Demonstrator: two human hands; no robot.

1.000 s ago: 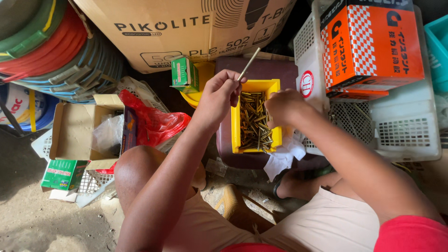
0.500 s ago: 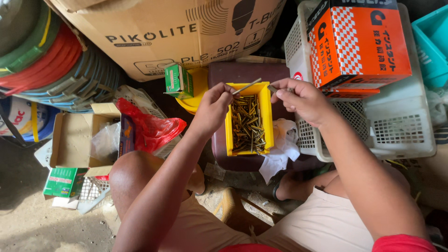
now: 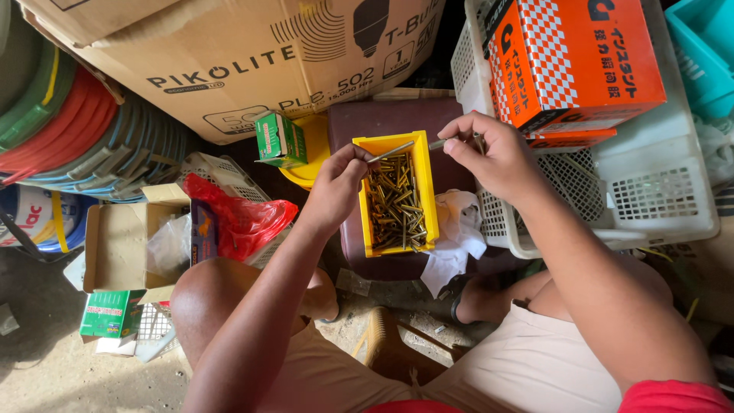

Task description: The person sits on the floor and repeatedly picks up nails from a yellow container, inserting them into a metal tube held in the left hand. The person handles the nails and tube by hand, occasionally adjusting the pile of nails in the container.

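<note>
Presently:
1. Left hand [image 3: 336, 183]: fingertips pinch one long thin brass-coloured metal screw [image 3: 390, 151] above the yellow plastic bin [image 3: 429, 195].
2. Right hand [image 3: 497, 157]: fingers clenched on several more screws.
3. Handling: probably light, stiff, sharp-tipped; best gripped mid-shank.

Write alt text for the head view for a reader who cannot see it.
A seated person's left hand and right hand each pinch a long screw over a yellow bin full of brass-coloured screws. Around it sit an orange checkered box, a white basket and a red plastic bag.
</note>
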